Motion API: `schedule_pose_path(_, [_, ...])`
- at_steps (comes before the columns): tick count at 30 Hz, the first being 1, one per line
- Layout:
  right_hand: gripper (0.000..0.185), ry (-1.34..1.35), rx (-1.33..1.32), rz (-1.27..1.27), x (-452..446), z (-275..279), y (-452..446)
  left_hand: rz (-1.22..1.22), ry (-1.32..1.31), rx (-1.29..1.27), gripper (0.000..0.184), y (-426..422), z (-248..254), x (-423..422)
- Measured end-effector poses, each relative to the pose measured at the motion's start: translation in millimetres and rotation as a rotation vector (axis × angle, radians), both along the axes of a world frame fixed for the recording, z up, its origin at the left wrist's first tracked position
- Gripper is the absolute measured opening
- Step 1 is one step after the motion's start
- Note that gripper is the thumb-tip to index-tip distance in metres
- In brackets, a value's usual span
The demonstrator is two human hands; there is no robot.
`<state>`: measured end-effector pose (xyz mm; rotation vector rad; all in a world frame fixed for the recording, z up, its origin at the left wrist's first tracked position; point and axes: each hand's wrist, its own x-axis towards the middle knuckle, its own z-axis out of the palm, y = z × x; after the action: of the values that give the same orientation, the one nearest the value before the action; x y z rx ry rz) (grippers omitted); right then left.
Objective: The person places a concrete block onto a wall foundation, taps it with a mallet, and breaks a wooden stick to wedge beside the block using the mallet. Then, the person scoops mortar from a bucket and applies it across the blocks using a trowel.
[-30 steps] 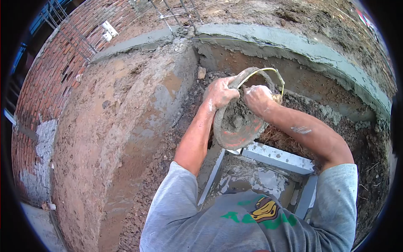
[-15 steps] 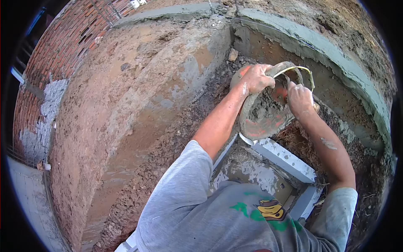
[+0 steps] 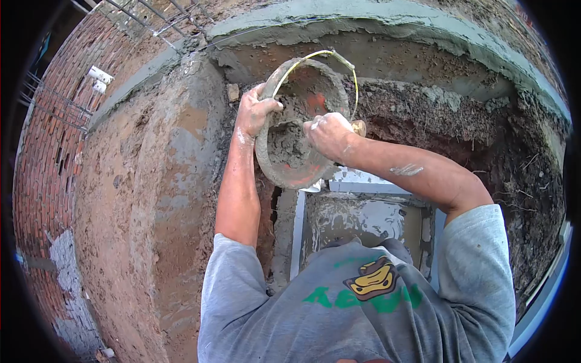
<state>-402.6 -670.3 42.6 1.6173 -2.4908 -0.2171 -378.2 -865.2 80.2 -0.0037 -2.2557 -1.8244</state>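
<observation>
A round, mortar-caked bucket (image 3: pixel 264 158) with orange patches inside and a thin yellowish handle (image 3: pixel 356 85) is tilted so that its mouth faces me. My left hand (image 3: pixel 256 110) is closed round its left rim. Grey wet mortar (image 3: pixel 284 142) lies inside. Over the bucket's mouth, my right hand (image 3: pixel 330 136) is wrapped round a tool with a wooden handle end (image 3: pixel 359 127) showing beside the fist; the rest of the tool is mostly hidden.
Below the bucket is a pit with wet grey patches and light-coloured boards (image 3: pixel 369 183) round it. A mortar-topped wall (image 3: pixel 375 13) curves behind. On the left are an earth bank (image 3: pixel 121 212), a brick wall (image 3: pixel 45 163), steel bars and white pipe pieces (image 3: pixel 100 76).
The view has swung, so the bucket and both hands appear further left. My right hand has moved across the bucket's mouth, nearer its middle. My left hand still holds the rim.
</observation>
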Motion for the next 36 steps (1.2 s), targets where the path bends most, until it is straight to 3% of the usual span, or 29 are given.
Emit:
schedule_pose_path(2, [0.021, 0.066, -0.035, -0.111, -13, 16, -1, 0.012, 0.019, 0.021, 0.043, -2, -5, -4])
schedule_pose_path(4, [0.022, 0.293, -0.062, -0.264, -37, 19, -13, 0.010, 0.008, -0.038, 0.045, 0, 0, -4])
schedule_pose_path(8, [0.022, -0.036, 0.056, -0.375, -42, -3, -33, 0.056, 0.033, -0.064, 0.045, -1, 3, 0])
schedule_pose_path(10, [0.026, -0.073, 0.182, -0.281, -18, -18, -22, 0.042, 0.006, -0.040, 0.049, -3, 2, 7])
schedule_pose_path(11, [0.026, -0.100, 0.178, -0.275, -5, -24, -18, 0.057, 0.027, -0.003, 0.039, 3, 6, 11])
schedule_pose_path(13, [0.022, -0.118, 0.124, -0.292, 3, -24, -11, 0.015, 0.047, 0.031, 0.039, -2, -3, -3])
schedule_pose_path(17, [0.017, 0.003, 0.047, -0.085, -13, 4, 25, 0.035, 0.007, -0.018, 0.038, 5, -2, -7])
schedule_pose_path(22, [0.020, 0.141, 0.041, -0.406, -46, 25, 31, 0.036, 0.019, -0.074, 0.035, -2, -3, -5])
schedule_pose_path(28, [0.025, -0.569, 0.240, -0.454, -26, -4, 18, 0.116, 0.017, -0.101, 0.036, -3, -8, 10])
schedule_pose_path(31, [0.025, -0.974, 0.270, -0.571, 1, 18, 16, 0.090, 0.072, -0.020, 0.040, -10, -22, 0])
schedule_pose_path(34, [0.026, -1.076, 0.128, -0.576, 20, -20, 10, 0.097, 0.102, -0.019, 0.032, 15, -9, 5])
schedule_pose_path(36, [0.027, -0.842, 0.115, -0.371, 31, -37, 5, 0.173, 0.134, -0.084, 0.033, 24, -1, 8])
